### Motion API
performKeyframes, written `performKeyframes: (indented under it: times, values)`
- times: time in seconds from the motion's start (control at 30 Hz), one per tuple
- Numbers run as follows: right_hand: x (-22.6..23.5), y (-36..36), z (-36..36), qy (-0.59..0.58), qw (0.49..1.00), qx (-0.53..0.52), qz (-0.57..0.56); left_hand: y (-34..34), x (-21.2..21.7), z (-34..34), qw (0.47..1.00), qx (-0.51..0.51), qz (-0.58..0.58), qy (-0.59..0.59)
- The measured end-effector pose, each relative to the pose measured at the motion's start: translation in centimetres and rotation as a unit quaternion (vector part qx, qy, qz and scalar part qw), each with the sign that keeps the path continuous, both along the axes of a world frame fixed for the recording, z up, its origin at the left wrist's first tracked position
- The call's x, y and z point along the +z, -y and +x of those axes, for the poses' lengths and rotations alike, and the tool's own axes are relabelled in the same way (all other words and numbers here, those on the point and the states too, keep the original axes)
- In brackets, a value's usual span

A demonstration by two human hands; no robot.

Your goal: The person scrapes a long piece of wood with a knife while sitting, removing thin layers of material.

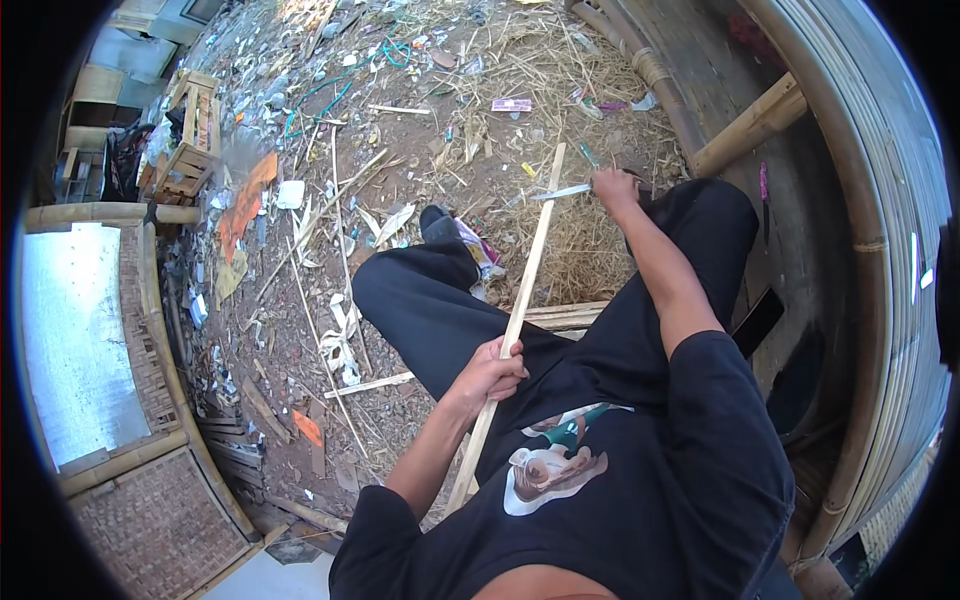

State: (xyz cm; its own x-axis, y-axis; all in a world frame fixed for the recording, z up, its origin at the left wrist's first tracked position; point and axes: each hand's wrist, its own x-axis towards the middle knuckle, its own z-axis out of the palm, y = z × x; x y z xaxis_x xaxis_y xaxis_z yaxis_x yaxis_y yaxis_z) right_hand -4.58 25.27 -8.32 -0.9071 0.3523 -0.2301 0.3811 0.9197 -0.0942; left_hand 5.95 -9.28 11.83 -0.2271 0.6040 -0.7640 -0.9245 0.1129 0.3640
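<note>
A long pale strip of split wood or bamboo [530, 255] slants from beside my left hip up past my knees. My left hand [490, 375] is wrapped round its lower part, close to my lap. In my right hand [616, 188] is a knife [563, 192], its handle hidden by my fingers. The blade points left and lies across the strip near its far end; whether it cuts into the wood I cannot tell. My legs, in black trousers, are spread on either side of the strip's far half.
Litter, straw and thin sticks [333, 390] cover the dirt ground. A wooden crate [190, 130] stands far left, near a woven bamboo panel [150, 520]. Bamboo poles [750, 125] frame the right side. A dark phone-like slab [758, 322] lies beside my right thigh.
</note>
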Motion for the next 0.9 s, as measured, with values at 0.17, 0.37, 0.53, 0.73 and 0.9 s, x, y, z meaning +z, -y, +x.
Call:
performKeyframes:
  times: [0.17,0.37,0.53,0.73,0.9]
  values:
    - [-0.4,-4.3,0.9,0.051,0.990,-0.121,0.046,3.5,5.6,4.4,0.995,0.002,-0.010,0.100]
    - [3.2,-1.0,-1.6,-0.043,0.988,-0.143,-0.048,3.6,3.9,3.7,0.994,0.045,-0.083,0.058]
    - [7.4,2.0,-2.1,-0.009,0.977,-0.079,-0.198,1.1,-0.3,-0.4,0.996,0.057,0.001,0.062]
    - [8.6,2.7,-0.6,-0.060,0.969,-0.011,-0.239,-3.2,-1.0,-3.6,1.000,0.003,0.003,-0.023]
    - [8.2,4.3,0.4,-0.106,0.957,-0.045,-0.265,-4.6,-3.6,-6.0,1.000,0.004,0.005,-0.019]
